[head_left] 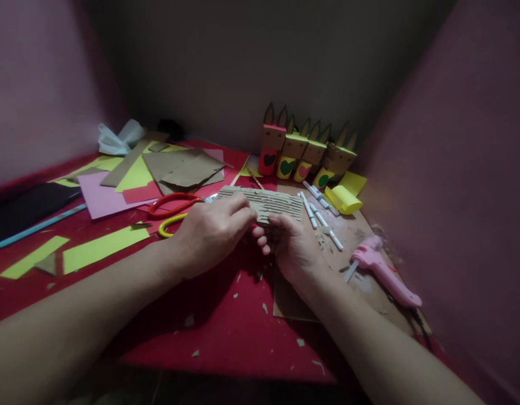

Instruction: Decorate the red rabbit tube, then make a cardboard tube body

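A strip of corrugated cardboard (280,203) with its ridges exposed is held level above the red-covered table (226,337). My left hand (217,228) is closed on its left part, with the fingers bent over the lower edge. At the lower right, my right hand (291,242) pinches the same piece, thumb on top and fingers beneath. Small torn scraps of paper lie scattered below my hands. Beside my left hand are scissors with red handles (173,205) and a yellow-handled pair (170,225), partly covered by that hand.
Colored paper and cardboard sheets (184,169) lie at the left, near a dark object (32,208). Paper figures with pointed ears (271,149) stand at the back. White markers (327,228), rolled yellow paper (344,198) and a pink glue gun (384,270) are on the right.
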Demonstrator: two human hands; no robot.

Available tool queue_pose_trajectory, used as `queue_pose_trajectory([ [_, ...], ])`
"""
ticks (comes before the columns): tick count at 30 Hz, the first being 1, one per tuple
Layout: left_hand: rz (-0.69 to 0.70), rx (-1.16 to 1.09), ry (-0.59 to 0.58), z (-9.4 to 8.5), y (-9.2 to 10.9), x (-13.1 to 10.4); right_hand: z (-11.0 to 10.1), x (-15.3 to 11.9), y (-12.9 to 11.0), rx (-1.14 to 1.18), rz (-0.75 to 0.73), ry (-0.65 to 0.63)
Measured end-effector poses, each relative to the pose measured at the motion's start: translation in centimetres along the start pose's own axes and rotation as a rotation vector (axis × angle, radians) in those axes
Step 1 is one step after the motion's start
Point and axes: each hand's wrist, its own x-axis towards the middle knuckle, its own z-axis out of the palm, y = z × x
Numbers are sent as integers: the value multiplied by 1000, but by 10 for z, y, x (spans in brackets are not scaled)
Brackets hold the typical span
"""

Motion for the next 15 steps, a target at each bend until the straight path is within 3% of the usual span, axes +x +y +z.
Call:
queue_pose_trajectory([
  [3, 131, 193, -39, -2, 2, -1, 0, 0, 1, -46, -35, 13],
  [8, 257, 348, -3, -1, 9, -2, -1, -3, 6, -190, -172, 28],
  [12, 137, 259, 26, 1, 13, -1, 0, -10, 9, -279, -399, -4],
  [15, -43, 74, 12, 0, 14, 0, 1, -12, 10, -302, -445, -33],
])
